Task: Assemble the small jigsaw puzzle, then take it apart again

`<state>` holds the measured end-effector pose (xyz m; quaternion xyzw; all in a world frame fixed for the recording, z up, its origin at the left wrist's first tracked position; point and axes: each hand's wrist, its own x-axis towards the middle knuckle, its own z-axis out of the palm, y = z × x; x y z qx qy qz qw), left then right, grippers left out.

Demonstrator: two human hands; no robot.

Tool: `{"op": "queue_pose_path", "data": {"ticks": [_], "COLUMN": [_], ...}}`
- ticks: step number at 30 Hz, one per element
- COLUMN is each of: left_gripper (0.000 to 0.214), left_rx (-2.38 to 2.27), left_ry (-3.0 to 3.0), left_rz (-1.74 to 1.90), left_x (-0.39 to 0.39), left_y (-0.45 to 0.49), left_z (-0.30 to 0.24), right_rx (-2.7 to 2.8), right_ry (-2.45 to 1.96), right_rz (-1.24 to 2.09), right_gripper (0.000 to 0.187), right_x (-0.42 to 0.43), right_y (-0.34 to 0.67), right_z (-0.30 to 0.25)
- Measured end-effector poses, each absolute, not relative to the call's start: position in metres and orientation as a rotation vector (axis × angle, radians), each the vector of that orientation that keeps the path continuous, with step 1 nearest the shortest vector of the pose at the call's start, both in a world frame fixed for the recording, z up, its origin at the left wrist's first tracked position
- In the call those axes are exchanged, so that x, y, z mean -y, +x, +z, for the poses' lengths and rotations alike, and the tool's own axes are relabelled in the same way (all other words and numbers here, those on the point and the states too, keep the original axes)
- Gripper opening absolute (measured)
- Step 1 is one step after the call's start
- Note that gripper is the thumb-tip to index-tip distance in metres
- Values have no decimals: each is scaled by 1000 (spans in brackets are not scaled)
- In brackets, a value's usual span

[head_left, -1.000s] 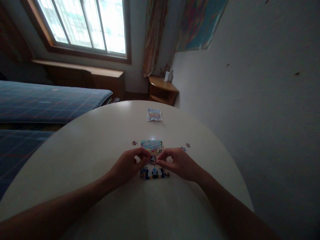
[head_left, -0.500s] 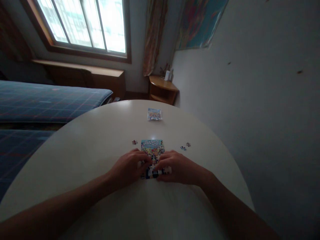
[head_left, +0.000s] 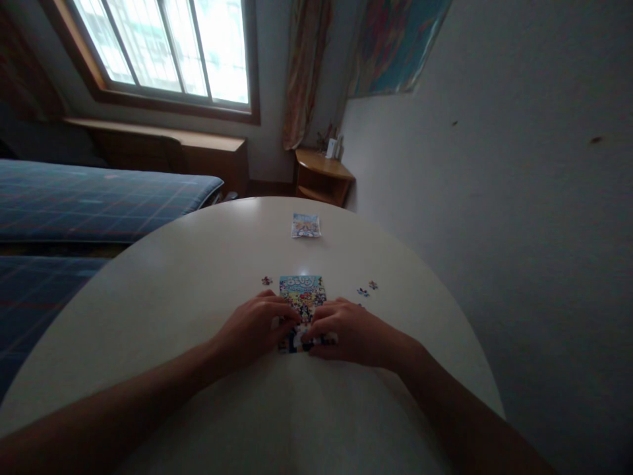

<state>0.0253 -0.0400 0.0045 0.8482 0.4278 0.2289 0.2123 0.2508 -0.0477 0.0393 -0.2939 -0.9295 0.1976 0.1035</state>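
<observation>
A pale, glossy, rounded table [head_left: 173,284] stands beside a wall [head_left: 494,218], with a plaid mattress [head_left: 99,201] to the left and a window [head_left: 168,53] beyond. The puzzle [head_left: 302,290] lies on the table, a packet [head_left: 306,225] behind it, one loose piece [head_left: 267,280] to its left, others [head_left: 373,285] to its right. The left hand [head_left: 262,323] and right hand [head_left: 346,330] partly hide it, fingers bent; whether either grips a piece, I cannot tell.

Left hand [head_left: 254,324] and right hand [head_left: 353,331] are bare; the fingers [head_left: 324,324] look slender. The forearms [head_left: 143,397] are bare too; they taper toward the wrists [head_left: 210,357].
</observation>
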Motion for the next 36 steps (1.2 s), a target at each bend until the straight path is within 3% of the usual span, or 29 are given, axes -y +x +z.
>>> {"op": "queue_pose_path", "data": {"ticks": [13, 17, 27, 36], "left_gripper": [12, 13, 14, 10], "left_rx": [-1187, -1140, -1062, -1007], "left_ry": [2269, 2165, 1947, 2364], "left_rz": [620, 681, 824, 749], "left_x": [37, 36, 44, 43], "left_y": [26, 27, 37, 27], "left_z": [8, 8, 8, 6], "right_rx": [2731, 2576, 2169, 2186], "right_ry": [-865, -1058, -1090, -1222], "right_rz": [630, 688, 1042, 1009], "right_gripper": [11, 6, 16, 10], "right_x": [47, 48, 50, 42], "right_y": [250, 249, 242, 256], "right_z": [40, 43, 40, 41]}}
